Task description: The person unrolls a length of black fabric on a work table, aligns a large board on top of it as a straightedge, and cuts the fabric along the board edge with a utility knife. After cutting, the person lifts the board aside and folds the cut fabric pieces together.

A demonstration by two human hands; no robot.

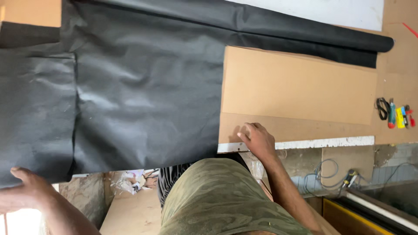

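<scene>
Fabric sheet (130, 95) left of board (296, 87); tools (396, 114) at far right.

One black fabric sheet (130, 95) lies spread out, running from one roll (313, 30) of the same cloth. One brown board (298, 87) lies on the one bench (400, 65). Two hands show: the left hand (26, 191) and the right hand (257, 139). About four small tools (397, 114) lie together; their exact number is hard to tell.

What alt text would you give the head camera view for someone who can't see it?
A person's right hand presses on a brown board while the left hand touches the edge of black fabric spread across the table.
</scene>
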